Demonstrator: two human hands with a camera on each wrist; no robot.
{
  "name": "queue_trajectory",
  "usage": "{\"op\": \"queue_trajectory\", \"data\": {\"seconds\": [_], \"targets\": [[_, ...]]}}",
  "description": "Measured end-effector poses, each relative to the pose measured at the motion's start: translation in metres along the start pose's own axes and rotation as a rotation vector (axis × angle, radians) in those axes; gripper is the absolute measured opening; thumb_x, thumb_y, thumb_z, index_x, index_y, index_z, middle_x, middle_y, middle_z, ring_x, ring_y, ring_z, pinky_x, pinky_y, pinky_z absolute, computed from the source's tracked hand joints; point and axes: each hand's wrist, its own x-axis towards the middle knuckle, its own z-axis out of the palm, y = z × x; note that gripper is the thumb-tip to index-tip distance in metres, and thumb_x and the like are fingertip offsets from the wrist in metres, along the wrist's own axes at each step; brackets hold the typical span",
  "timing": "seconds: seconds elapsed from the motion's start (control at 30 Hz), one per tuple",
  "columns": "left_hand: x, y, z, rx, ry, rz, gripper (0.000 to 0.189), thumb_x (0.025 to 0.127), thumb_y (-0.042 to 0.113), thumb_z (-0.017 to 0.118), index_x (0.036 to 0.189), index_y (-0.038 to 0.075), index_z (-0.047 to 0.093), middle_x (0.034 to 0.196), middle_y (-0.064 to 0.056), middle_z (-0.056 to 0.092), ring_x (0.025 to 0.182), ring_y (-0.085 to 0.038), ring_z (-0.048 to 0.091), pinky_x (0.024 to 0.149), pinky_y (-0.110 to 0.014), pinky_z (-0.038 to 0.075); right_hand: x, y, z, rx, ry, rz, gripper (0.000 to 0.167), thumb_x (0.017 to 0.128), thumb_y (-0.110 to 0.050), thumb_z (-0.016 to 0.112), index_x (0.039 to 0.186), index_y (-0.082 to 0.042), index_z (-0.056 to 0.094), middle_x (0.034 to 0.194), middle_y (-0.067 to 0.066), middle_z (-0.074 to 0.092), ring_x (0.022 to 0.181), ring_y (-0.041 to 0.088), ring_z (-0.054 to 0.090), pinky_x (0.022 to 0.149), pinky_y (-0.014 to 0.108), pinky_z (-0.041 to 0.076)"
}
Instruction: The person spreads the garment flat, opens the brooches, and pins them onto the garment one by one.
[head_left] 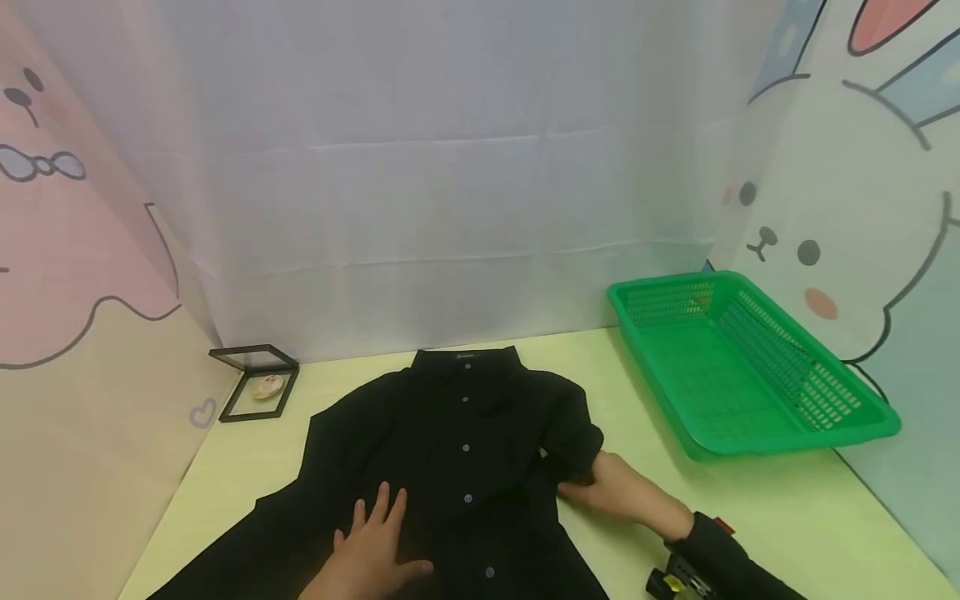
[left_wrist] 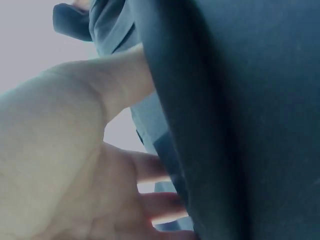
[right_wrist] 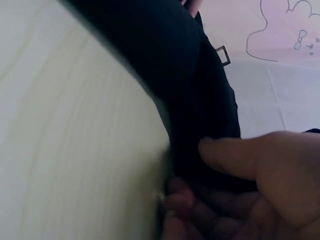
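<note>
- A black shirt (head_left: 427, 425) lies spread out, buttons up, on the pale surface (head_left: 630, 562). It is right in front of the person.
- The long way of the shirt runs away from the person. The collar (head_left: 467, 360) is at the far end, and the row of buttons (head_left: 468, 498) makes a line down the middle. The bottom goes out of the head view.
- The right-side sleeve (head_left: 573, 429) comes down from the shoulder, close beside the shirt's body. A tiny bit of surface peeks through between them.
- The right hand (head_left: 626, 492) is at the low end of that sleeve. It pinches the black cloth, with the thumb on one side and the fingers bent on the other. So this hand is the near one for this sleeve.
- The left hand (head_left: 371, 546) is over the front of the shirt, left of the buttons. Its fingers are long and spread apart. I cannot tell how hard it presses.
- The two hands are well apart, with the button line between them.
- The left-side sleeve (head_left: 240, 550) slants out toward the near left, past the left hand. Its end does not show.
</note>
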Motion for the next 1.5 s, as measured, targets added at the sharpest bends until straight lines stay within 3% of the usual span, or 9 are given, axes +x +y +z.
{"op": "queue_trajectory", "data": {"seconds": [0.2, 0.37, 0.53, 0.6, 0.87, 0.97, 1.1, 1.23, 1.5], "targets": [[0.002, 0.002, -0.006, 0.009, -0.001, 0.033, 0.106, 0.070, 0.052, 0.092, 0.154, 0.008, 0.045, 0.163, -0.032, 0.027, 0.140, -0.072, 0.022, 0.096, -0.090, 0.025, 0.009, -0.001, 0.011, 0.006, 0.103, -0.008, 0.035, 0.084, -0.014, 0.074, 0.109, 0.007, 0.061, 0.090, 0.009, 0.063, 0.075, 0.019, 0.051, 0.067, 0.031, 0.043], [-0.001, 0.002, -0.007, 0.047, -0.003, 0.072, 0.091, 0.071, 0.046, 0.092, 0.146, 0.010, 0.056, 0.158, -0.027, 0.040, 0.139, -0.067, 0.033, 0.096, -0.086, 0.034, 0.010, -0.004, 0.014, 0.066, 0.144, 0.055, 0.043, 0.084, -0.013, 0.075, 0.118, 0.008, 0.061, 0.102, 0.011, 0.065, 0.081, 0.021, 0.053, 0.072, 0.033, 0.046], [-0.012, -0.002, -0.012, 0.018, -0.080, 0.121, 0.075, 0.075, 0.038, 0.091, 0.137, 0.009, 0.062, 0.147, -0.020, 0.054, 0.133, -0.054, 0.050, 0.097, -0.076, 0.044, 0.013, -0.009, 0.012, 0.276, 0.083, 0.036, 0.040, 0.095, -0.018, 0.072, 0.126, 0.006, 0.062, 0.112, 0.014, 0.070, 0.093, 0.020, 0.064, 0.079, 0.035, 0.054], [-0.016, -0.005, -0.016, -0.021, -0.105, 0.159, 0.071, 0.077, 0.035, 0.090, 0.136, 0.008, 0.063, 0.144, -0.019, 0.056, 0.129, -0.050, 0.054, 0.098, -0.073, 0.046, 0.014, -0.014, 0.011, 0.382, 0.041, 0.043, 0.039, 0.098, -0.022, 0.070, 0.123, 0.006, 0.063, 0.108, 0.014, 0.072, 0.091, 0.022, 0.068, 0.076, 0.036, 0.057], [-0.020, -0.008, -0.025, -0.069, -0.078, 0.274, 0.058, 0.084, 0.031, 0.084, 0.132, 0.005, 0.065, 0.137, -0.016, 0.061, 0.122, -0.043, 0.059, 0.098, -0.066, 0.050, 0.014, -0.015, 0.015, 0.525, 0.067, 0.064, 0.033, 0.100, -0.014, 0.068, 0.119, 0.012, 0.061, 0.097, 0.017, 0.075, 0.081, 0.022, 0.072, 0.066, 0.036, 0.061], [-0.018, -0.006, -0.027, -0.080, -0.014, 0.260, 0.055, 0.085, 0.032, 0.084, 0.131, 0.007, 0.066, 0.138, -0.016, 0.060, 0.122, -0.042, 0.060, 0.098, -0.066, 0.050, 0.013, -0.010, 0.015, 0.554, 0.098, 0.051, 0.032, 0.101, -0.014, 0.065, 0.120, 0.012, 0.062, 0.098, 0.019, 0.075, 0.082, 0.023, 0.072, 0.066, 0.036, 0.061], [-0.014, -0.004, -0.028, -0.047, 0.067, 0.184, 0.058, 0.082, 0.032, 0.086, 0.130, 0.006, 0.067, 0.138, -0.015, 0.060, 0.123, -0.041, 0.060, 0.098, -0.064, 0.051, 0.011, -0.008, 0.012, 0.573, 0.148, 0.035, 0.036, 0.101, -0.014, 0.066, 0.124, 0.013, 0.061, 0.105, 0.023, 0.075, 0.087, 0.026, 0.074, 0.070, 0.036, 0.062], [-0.012, -0.005, -0.026, 0.004, 0.063, 0.136, 0.064, 0.077, 0.028, 0.090, 0.130, 0.003, 0.067, 0.136, -0.017, 0.060, 0.120, -0.041, 0.061, 0.095, -0.062, 0.052, 0.009, -0.008, 0.003, 0.569, 0.220, 0.035, 0.036, 0.099, -0.012, 0.068, 0.124, 0.013, 0.061, 0.108, 0.025, 0.075, 0.091, 0.028, 0.075, 0.074, 0.037, 0.062], [-0.008, -0.003, -0.020, 0.011, 0.012, 0.118, 0.074, 0.070, 0.021, 0.095, 0.134, -0.001, 0.064, 0.142, -0.026, 0.050, 0.103, -0.039, 0.066, 0.084, -0.060, 0.056, 0.001, -0.018, -0.023, 0.571, 0.360, 0.048, 0.028, 0.101, -0.007, 0.064, 0.121, 0.012, 0.061, 0.106, 0.021, 0.073, 0.087, 0.012, 0.070, 0.078, 0.031, 0.062]]}}
